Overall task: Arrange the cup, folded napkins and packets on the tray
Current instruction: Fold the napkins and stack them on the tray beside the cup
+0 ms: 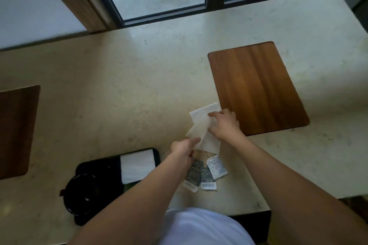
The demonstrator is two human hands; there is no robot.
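A black tray (99, 165) lies on the stone counter at lower left. On it stand a black cup (83, 193) and a folded white napkin (137, 166). Another white napkin (201, 125) lies partly folded on the counter right of the tray. My right hand (224, 123) pinches its upper fold, and my left hand (183, 148) holds its lower left corner. Several small packets (203, 173), grey and white, lie on the counter just below the napkin, partly hidden by my left forearm.
A wooden board (256, 87) is set into the counter to the right of my hands, and another wooden board (16, 131) at the far left. A window runs along the back. The counter's front edge (249, 213) is close to my body.
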